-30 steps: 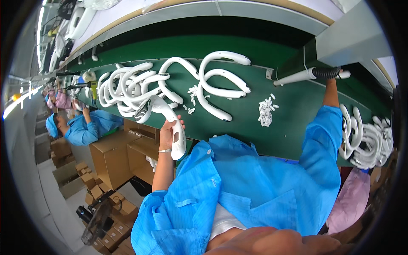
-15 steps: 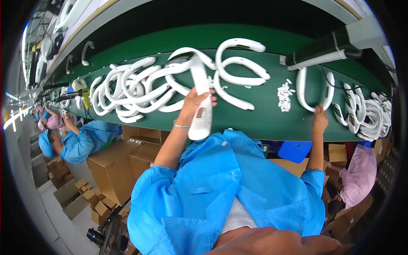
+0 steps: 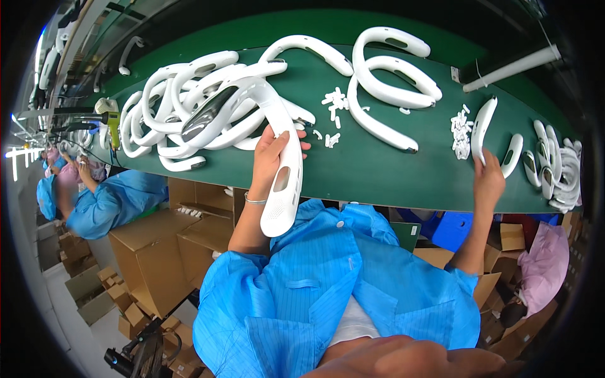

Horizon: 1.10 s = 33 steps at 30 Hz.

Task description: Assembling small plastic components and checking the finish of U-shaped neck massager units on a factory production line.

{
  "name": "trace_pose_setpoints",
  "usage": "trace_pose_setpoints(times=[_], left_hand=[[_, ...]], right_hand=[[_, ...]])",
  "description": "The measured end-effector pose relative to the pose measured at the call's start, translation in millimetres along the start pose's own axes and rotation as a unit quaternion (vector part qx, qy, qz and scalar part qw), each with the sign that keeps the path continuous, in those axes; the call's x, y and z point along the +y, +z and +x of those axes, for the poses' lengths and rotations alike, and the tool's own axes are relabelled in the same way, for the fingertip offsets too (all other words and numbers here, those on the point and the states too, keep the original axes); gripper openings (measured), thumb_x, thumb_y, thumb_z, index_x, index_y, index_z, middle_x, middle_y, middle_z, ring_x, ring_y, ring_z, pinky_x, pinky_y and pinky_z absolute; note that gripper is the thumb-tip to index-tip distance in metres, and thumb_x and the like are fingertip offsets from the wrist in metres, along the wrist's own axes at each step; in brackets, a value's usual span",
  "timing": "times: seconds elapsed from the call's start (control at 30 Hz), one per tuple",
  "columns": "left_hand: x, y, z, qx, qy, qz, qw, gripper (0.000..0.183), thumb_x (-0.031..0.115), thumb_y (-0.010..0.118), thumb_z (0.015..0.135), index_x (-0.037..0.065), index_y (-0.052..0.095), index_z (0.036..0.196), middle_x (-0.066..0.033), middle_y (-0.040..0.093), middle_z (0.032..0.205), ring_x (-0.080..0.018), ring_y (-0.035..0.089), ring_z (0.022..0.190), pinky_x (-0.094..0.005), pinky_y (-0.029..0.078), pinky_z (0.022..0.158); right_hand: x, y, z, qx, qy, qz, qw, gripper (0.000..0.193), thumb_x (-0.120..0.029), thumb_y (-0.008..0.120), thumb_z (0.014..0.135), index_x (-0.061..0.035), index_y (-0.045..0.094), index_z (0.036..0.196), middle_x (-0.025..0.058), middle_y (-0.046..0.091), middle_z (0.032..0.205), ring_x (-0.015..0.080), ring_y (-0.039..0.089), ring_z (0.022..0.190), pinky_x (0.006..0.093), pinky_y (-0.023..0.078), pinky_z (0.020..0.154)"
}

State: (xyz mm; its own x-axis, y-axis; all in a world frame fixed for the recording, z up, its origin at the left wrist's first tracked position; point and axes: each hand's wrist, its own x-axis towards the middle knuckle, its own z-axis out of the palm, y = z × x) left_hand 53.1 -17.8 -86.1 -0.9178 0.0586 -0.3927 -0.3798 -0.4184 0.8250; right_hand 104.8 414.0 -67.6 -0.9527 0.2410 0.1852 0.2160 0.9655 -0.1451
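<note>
My left hand (image 3: 270,159) is closed around one arm of a white U-shaped neckband (image 3: 285,189), thumb across its front. The arm's broad end, with a dotted patch and an oval window, hangs down past the bench edge; its bend, with a shiny grey part, reaches up over the pile. To the right, the fingers of my right hand (image 3: 488,183) are closed on the bend of another white neckband (image 3: 483,126) on the green bench. My hand hides part of that bend. Just left of it lies a heap of small white pieces (image 3: 460,135).
A tangled pile of white neckbands (image 3: 164,104) covers the bench's left side; others (image 3: 403,94) lie at the back, more (image 3: 567,170) at far right. Loose small white pieces (image 3: 336,99) lie between. A yellow-green tool (image 3: 112,129), cardboard boxes (image 3: 151,258) and co-workers (image 3: 116,205) are around.
The left-hand neckband has turned, its bend swinging left and lower over the pile. The right-hand neckband has tilted round, with my right hand now over its bend. The whole view has shifted.
</note>
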Motion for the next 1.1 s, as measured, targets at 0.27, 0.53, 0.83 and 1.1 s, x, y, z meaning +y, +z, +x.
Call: trace_pose_setpoints(times=[0.27, 0.53, 0.83, 1.1], left_hand=[[-44, -17, -33, -0.102, -0.005, -0.018, 0.995, 0.029, 0.009, 0.05, 0.091, -0.002, 0.046, 0.117, -0.0208, 0.062, 0.104, -0.0218, 0.066, 0.074, -0.0283, 0.057, 0.057], [-58, -36, -56, -0.112, -0.008, -0.006, 0.994, 0.033, 0.01, 0.051, 0.09, -0.002, 0.044, 0.12, -0.0208, 0.062, 0.105, -0.0211, 0.066, 0.072, -0.0285, 0.056, 0.056], [-70, -22, -43, -0.136, -0.033, -0.051, 0.989, 0.033, 0.01, 0.052, 0.09, 0.001, 0.044, 0.122, -0.019, 0.061, 0.109, -0.0221, 0.066, 0.076, -0.0295, 0.056, 0.057], [-83, 5, -34, -0.127, 0.017, -0.016, 0.992, 0.037, -0.004, 0.056, 0.081, 0.0, 0.044, 0.116, -0.0137, 0.059, 0.104, -0.0182, 0.063, 0.077, -0.0285, 0.054, 0.063]], right_hand=[[-150, 93, 58, -0.031, -0.357, 0.201, 0.912, 0.023, 0.001, 0.057, 0.072, -0.0028, 0.065, 0.094, 0.0163, 0.064, 0.089, 0.034, 0.062, 0.082, 0.0418, 0.05, 0.072], [-198, 96, 81, -0.127, -0.415, 0.039, 0.9, 0.009, -0.006, 0.061, 0.068, -0.0047, 0.066, 0.076, 0.0157, 0.062, 0.077, 0.0323, 0.062, 0.078, 0.0431, 0.049, 0.069], [-164, 104, 74, -0.031, -0.397, 0.058, 0.915, 0.006, -0.008, 0.06, 0.075, -0.0023, 0.062, 0.078, 0.0153, 0.063, 0.076, 0.0312, 0.062, 0.07, 0.0404, 0.05, 0.065], [-194, 42, -51, -0.343, -0.022, 0.704, 0.622, 0.026, -0.003, 0.056, 0.088, 0.0022, 0.059, 0.113, 0.0087, 0.062, 0.086, 0.0113, 0.063, 0.065, 0.023, 0.056, 0.057]])
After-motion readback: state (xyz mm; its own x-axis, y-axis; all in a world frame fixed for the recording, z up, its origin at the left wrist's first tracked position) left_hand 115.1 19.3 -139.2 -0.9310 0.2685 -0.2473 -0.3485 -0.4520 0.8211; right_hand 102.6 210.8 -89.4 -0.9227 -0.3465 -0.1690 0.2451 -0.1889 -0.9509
